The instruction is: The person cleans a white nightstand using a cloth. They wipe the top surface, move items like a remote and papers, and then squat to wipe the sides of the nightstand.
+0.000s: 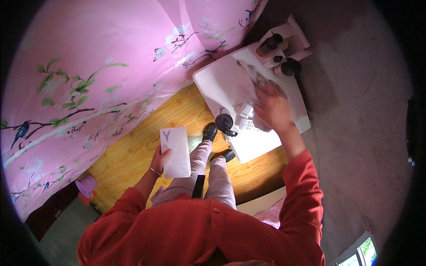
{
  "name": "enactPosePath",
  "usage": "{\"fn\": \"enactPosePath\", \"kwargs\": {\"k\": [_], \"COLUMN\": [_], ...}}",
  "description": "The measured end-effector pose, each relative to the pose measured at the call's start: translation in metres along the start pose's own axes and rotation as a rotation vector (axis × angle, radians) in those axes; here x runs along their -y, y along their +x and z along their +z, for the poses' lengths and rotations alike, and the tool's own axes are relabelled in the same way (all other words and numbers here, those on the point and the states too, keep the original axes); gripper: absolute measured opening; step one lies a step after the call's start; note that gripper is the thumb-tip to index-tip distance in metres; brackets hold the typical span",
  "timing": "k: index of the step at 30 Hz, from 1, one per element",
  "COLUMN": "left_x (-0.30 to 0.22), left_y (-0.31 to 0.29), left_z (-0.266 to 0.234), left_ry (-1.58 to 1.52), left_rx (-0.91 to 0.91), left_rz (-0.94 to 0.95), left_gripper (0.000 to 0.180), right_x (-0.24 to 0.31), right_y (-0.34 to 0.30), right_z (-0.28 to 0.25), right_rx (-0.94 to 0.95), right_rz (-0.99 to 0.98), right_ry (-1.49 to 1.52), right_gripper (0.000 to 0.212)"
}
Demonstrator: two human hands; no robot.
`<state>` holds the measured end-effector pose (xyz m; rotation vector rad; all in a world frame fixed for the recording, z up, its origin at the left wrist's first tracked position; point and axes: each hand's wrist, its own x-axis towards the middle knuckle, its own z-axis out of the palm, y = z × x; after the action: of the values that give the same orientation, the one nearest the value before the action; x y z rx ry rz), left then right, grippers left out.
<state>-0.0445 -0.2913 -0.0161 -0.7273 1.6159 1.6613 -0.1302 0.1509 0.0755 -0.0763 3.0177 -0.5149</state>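
Observation:
My left hand grips the edge of a white rectangular thing, like a flat box or folded paper, with a blue mark on one end. The thumb lies on its face. My right hand is over the white table, its fingers smeared by motion. A blurred greyish thing, perhaps a cloth, lies by those fingers; whether I hold it is unclear. Just left of this hand sits a white device with a keypad, like a small telephone. Beside it stands a dark round-topped object.
Several dark-capped bottles stand at the table's far right corner, before a pale box. A pink flowered curtain hangs along the left. Below is a yellow wood floor; a purple bin stands at lower left.

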Motion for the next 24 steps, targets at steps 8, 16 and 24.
{"fn": "enactPosePath", "kwargs": {"k": [8,16,24], "left_x": [-0.023,-0.110,-0.199], "left_y": [0.022,0.066,0.086], "left_z": [-0.002,0.054,0.120], "left_ry": [0.019,0.064,0.234], "left_rx": [0.004,0.012,0.174], "left_rz": [0.145,0.477,0.798], "left_gripper": [0.049,0.059,0.064], "right_x": [-0.017,-0.064,-0.068], "right_y": [0.063,0.006,-0.084], "right_z": [0.081,0.067,0.015], "right_rx": [0.418,0.512,-0.147], "right_rz": [0.375,0.459,0.545], "right_ry": [-0.182,-0.140,0.559], "right_gripper": [0.035,0.038,0.043]}}
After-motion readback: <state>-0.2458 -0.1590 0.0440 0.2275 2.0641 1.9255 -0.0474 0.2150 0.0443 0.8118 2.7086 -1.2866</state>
